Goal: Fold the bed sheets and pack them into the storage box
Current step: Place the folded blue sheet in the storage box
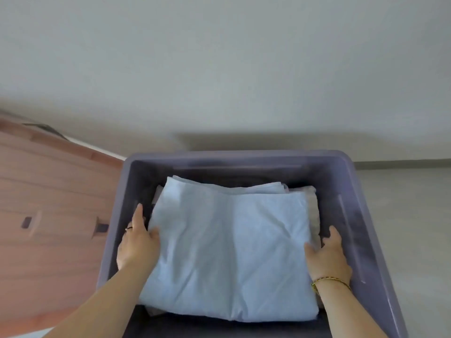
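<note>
A folded light blue sheet (229,245) lies inside the grey-purple storage box (244,158), on top of other folded fabric. My left hand (136,245) holds the sheet's left edge, thumb on top and forefinger stretched along the side. My right hand (328,257), a gold bracelet on its wrist, holds the right edge with the thumb on top. The lower fingers of both hands are hidden beside or under the sheet. A pale grey folded sheet (313,208) shows beneath at the right, and dark fabric (219,329) at the near side.
A reddish wooden panel (48,191) with two small dark slots stands directly left of the box. A plain pale wall (219,69) rises behind it. Light floor (410,215) extends to the right.
</note>
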A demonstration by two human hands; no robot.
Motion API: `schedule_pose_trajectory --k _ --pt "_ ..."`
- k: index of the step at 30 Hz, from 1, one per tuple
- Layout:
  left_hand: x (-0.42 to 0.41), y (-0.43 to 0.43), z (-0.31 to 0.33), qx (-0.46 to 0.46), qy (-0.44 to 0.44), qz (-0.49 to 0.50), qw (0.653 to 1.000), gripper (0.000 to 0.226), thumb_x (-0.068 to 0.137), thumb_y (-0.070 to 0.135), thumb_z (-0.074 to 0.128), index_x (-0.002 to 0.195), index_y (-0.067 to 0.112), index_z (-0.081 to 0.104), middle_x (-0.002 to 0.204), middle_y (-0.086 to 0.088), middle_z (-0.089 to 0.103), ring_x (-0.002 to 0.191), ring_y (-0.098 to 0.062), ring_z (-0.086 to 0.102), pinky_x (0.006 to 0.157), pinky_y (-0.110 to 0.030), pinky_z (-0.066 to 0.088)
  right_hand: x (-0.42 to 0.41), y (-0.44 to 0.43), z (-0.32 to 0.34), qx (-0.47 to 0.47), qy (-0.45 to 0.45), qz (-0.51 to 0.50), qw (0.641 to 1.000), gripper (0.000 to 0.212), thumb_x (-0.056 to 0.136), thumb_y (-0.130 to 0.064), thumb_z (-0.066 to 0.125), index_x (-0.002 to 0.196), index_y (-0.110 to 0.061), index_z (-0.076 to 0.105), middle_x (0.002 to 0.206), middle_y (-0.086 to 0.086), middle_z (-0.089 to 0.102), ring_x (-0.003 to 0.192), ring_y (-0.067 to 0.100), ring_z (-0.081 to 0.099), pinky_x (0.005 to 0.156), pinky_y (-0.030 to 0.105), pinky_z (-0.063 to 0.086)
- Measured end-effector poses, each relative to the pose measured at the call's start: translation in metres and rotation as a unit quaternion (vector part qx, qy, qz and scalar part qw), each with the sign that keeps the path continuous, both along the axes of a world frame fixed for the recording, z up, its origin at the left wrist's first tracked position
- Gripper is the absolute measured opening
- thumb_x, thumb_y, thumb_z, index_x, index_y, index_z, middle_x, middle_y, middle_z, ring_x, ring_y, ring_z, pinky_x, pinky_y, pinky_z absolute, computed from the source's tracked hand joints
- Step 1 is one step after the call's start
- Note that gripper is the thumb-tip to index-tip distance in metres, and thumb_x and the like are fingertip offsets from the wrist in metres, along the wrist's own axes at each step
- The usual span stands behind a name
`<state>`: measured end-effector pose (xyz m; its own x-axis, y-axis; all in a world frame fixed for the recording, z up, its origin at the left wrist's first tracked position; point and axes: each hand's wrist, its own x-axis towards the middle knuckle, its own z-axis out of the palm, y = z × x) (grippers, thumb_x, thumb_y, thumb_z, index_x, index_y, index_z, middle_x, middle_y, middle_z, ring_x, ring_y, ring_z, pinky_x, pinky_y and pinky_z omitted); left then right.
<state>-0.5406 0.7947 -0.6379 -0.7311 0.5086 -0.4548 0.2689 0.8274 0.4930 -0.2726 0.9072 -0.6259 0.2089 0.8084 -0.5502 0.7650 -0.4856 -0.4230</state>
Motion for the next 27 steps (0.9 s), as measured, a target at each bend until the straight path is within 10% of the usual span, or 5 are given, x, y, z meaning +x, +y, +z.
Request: schedule_pose_trajectory --k 3,7,21,25,27 --pt "0.008 0.001 -0.043 -0.004 0.197 -0.196 0.960 0.052 0.097 0.033 0.034 0.145 0.019 0.020 0.150 -0.012 0.027 0.136 -0.027 0.021 0.110 -0.038 0.011 -0.027 -0.009 -0.046 0.003 -0.137 0.169 0.976 0.075 0.092 -0.047 0.042 0.148 -0.024 -0.003 0.156 0.004 -0.002 0.144 0.025 0.001 0.113 0.052 0.006" --pt "0.024 0.001 -0.101 -0.030 0.215 -0.372 0.903 0.058 0.095 0.051 0.003 0.128 0.021 0.040 0.124 -0.011 0.061 0.120 -0.024 0.035 0.103 -0.042 0.008 -0.040 -0.014 -0.095 -0.014 -0.181 0.252 0.951 0.077 0.089 -0.063 0.027 0.144 -0.034 -0.017 0.153 0.006 -0.024 0.142 0.028 -0.017 0.112 0.054 0.000" --pt "0.018 0.016 -0.173 -0.004 0.206 -0.355 0.912 0.055 0.077 0.055 0.032 0.124 0.028 0.045 0.126 -0.006 0.060 0.122 -0.023 0.039 0.101 -0.044 0.016 -0.056 0.012 -0.154 -0.001 -0.228 0.240 0.943 0.078 0.085 -0.071 0.019 0.143 -0.035 -0.019 0.152 0.008 -0.022 0.142 0.031 -0.011 0.113 0.052 0.010" --pt "0.015 0.019 -0.146 -0.020 0.206 -0.360 0.910 0.063 0.088 0.056 0.023 0.146 0.032 0.015 0.157 0.004 0.004 0.144 -0.014 0.002 0.112 -0.044 -0.008 -0.054 0.011 -0.143 0.000 -0.232 0.249 0.940 0.078 0.084 -0.071 0.022 0.144 -0.036 -0.015 0.153 0.008 -0.020 0.142 0.031 -0.009 0.113 0.052 0.008" --pt "0.011 0.017 -0.123 -0.030 0.123 -0.348 0.929 0.056 0.094 0.044 0.037 0.145 0.030 0.019 0.156 0.006 0.006 0.143 -0.012 0.005 0.115 -0.035 0.003 -0.053 0.008 -0.134 0.003 -0.256 0.261 0.931 0.075 0.086 -0.069 0.024 0.145 -0.036 -0.008 0.153 0.008 -0.017 0.142 0.030 -0.009 0.114 0.052 0.007"
